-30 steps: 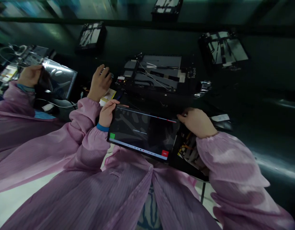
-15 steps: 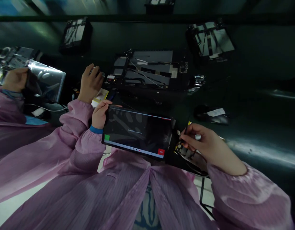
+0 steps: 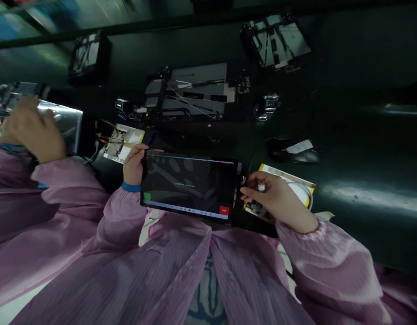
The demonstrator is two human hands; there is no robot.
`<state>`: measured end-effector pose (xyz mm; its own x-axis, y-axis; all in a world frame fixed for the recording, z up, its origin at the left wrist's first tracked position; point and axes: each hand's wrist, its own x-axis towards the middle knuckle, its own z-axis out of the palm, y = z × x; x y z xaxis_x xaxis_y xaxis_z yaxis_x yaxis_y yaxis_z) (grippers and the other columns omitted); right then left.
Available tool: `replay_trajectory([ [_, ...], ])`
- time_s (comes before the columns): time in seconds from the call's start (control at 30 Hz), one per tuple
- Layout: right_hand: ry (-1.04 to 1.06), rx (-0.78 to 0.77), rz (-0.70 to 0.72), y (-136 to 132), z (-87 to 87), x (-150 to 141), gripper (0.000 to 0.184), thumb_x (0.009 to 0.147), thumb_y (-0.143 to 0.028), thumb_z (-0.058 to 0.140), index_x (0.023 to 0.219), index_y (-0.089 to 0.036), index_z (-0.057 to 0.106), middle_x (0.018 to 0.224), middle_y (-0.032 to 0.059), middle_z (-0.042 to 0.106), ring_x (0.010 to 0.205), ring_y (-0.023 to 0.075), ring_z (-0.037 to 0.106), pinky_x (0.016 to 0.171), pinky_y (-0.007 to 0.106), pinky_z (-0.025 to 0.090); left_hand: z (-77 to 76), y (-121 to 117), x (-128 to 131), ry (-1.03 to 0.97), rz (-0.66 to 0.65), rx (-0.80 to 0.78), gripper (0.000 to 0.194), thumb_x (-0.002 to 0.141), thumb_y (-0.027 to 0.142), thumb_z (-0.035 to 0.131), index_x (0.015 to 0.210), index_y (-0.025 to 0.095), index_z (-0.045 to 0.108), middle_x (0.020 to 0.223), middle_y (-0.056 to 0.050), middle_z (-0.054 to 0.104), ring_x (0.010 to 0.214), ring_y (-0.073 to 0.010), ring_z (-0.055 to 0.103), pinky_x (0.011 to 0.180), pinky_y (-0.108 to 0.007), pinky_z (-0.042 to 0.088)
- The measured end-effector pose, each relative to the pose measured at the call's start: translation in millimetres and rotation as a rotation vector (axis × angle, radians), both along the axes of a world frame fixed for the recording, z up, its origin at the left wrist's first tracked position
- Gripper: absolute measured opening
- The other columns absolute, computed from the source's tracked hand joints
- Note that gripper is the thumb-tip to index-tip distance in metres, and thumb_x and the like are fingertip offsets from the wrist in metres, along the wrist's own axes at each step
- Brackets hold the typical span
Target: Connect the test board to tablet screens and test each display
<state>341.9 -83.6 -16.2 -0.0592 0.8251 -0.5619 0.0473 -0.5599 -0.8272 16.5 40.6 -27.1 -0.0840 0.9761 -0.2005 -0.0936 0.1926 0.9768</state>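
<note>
Tablet (image 3: pixel 189 185) between the hands (image 3: pixel 133 166)

In my head view the left hand (image 3: pixel 133 166) grips the upper left corner of a tablet (image 3: pixel 190 185), its screen showing a green square at lower left and a red one at lower right. I have the right hand (image 3: pixel 276 201) just beside the tablet's right edge, fingers curled above a yellow-edged panel (image 3: pixel 298 196); I can't make out whether they pinch anything. Beyond, on the dark tabletop (image 3: pixel 350 135), I see an opened device (image 3: pixel 195 92) and a black mouse (image 3: pixel 293 151). A co-worker's hand (image 3: pixel 41 131) is blurred at far left.
</note>
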Motion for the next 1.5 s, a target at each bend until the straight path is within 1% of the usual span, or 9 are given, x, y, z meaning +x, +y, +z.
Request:
replay_trajectory([
  [0.07, 0.026, -0.021, 0.017, 0, -0.5, 1, 0.028, 0.06, -0.042, 0.074, 0.072, -0.02, 0.06, 0.066, -0.0023, 0.062, 0.058, 0.0137, 0.066, 0.058, 0.024, 0.058, -12.8, -15, 2, -0.002, 0.024, 0.042, 0.011, 0.073, 0.021, 0.06, 0.076, 0.02, 0.049, 0.063, -0.003, 0.072, 0.088, -0.0266, 0.071, 0.084, -0.043, 0.055],
  [0.17, 0.037, -0.047, 0.026, -1, -0.7, 3, 0.03, 0.06, -0.042, 0.076, 0.072, -0.02, 0.06, 0.067, -0.002, 0.062, 0.059, 0.0134, 0.067, 0.059, 0.023, 0.058, -19.4, -16, 1, -0.029, 0.03, 0.076, 0.013, 0.07, 0.022, 0.063, 0.076, 0.02, 0.051, 0.064, -0.005, 0.072, 0.082, -0.0278, 0.072, 0.08, -0.044, 0.057],
  [0.37, 0.016, -0.055, 0.028, 0, 0.4, 3, 0.033, 0.06, -0.045, 0.076, 0.073, -0.019, 0.059, 0.066, -0.0019, 0.062, 0.058, 0.0124, 0.067, 0.059, 0.021, 0.058, -17.3, -12, -1, -0.062, 0.031, 0.071, 0.013, 0.071, 0.022, 0.064, 0.077, 0.019, 0.053, 0.066, -0.006, 0.072, 0.086, -0.0286, 0.072, 0.081, -0.043, 0.057],
  [0.63, -0.027, -0.073, -0.058, -1, 3.0, -4, 0.036, 0.056, -0.045, 0.079, 0.065, -0.021, 0.053, 0.054, -0.0021, 0.062, 0.052, 0.0146, 0.066, 0.052, 0.023, 0.056, -19.5, -15, -3, -0.054, -0.05, 0.104, 0.004, 0.078, 0.023, 0.06, 0.079, 0.023, 0.056, 0.066, 0.003, 0.072, 0.103, -0.0272, 0.067, 0.092, -0.045, 0.052],
  [0.9, -0.077, -0.098, -0.185, -7, 0.6, -14, 0.048, 0.047, -0.055, 0.083, 0.065, -0.022, 0.052, 0.057, -0.0008, 0.064, 0.054, 0.0185, 0.068, 0.047, 0.024, 0.053, -19.4, -16, -1, -0.027, -0.032, 0.114, 0.008, 0.079, 0.022, 0.058, 0.077, 0.023, 0.05, 0.066, 0.003, 0.073, 0.095, -0.026, 0.069, 0.087, -0.043, 0.053],
  [1.0, -0.087, -0.051, -0.21, -10, 0.2, -17, 0.052, 0.047, -0.061, 0.081, 0.066, -0.022, 0.053, 0.058, -0.0011, 0.063, 0.055, 0.0188, 0.068, 0.053, 0.028, 0.057, -18.2, -16, 1, -0.07, -0.036, 0.12, 0.007, 0.078, 0.021, 0.057, 0.077, 0.022, 0.05, 0.064, 0.003, 0.072, 0.09, -0.0256, 0.07, 0.086, -0.042, 0.054],
  [1.13, -0.109, 0.002, -0.242, -14, -2.0, -21, 0.055, 0.049, -0.065, 0.08, 0.069, -0.022, 0.052, 0.058, -0.002, 0.059, 0.058, 0.0213, 0.069, 0.055, 0.031, 0.057, -16.5, -15, 1, -0.114, -0.027, 0.124, 0.012, 0.075, 0.021, 0.061, 0.076, 0.021, 0.049, 0.066, -0.001, 0.073, 0.095, -0.0286, 0.069, 0.088, -0.045, 0.053],
  [1.33, -0.162, 0.039, -0.271, -18, -6.8, -23, 0.046, 0.058, -0.059, 0.078, 0.073, -0.023, 0.053, 0.061, -0.0016, 0.059, 0.062, 0.0229, 0.07, 0.056, 0.032, 0.055, -16.5, -16, 1, -0.155, 0.005, 0.093, 0.012, 0.077, 0.023, 0.059, 0.077, 0.021, 0.047, 0.08, -0.003, 0.076, 0.102, -0.0294, 0.067, 0.086, -0.045, 0.054],
  [1.5, -0.192, 0.027, -0.257, -17, -6.8, -24, 0.045, 0.059, -0.058, 0.078, 0.073, -0.024, 0.053, 0.06, -0.0014, 0.059, 0.062, 0.0235, 0.07, 0.055, 0.032, 0.055, -17.8, -16, 1, -0.183, -0.003, 0.106, 0.011, 0.075, 0.024, 0.06, 0.076, 0.021, 0.049, 0.077, -0.004, 0.075, 0.1, -0.0295, 0.068, 0.084, -0.046, 0.055],
])
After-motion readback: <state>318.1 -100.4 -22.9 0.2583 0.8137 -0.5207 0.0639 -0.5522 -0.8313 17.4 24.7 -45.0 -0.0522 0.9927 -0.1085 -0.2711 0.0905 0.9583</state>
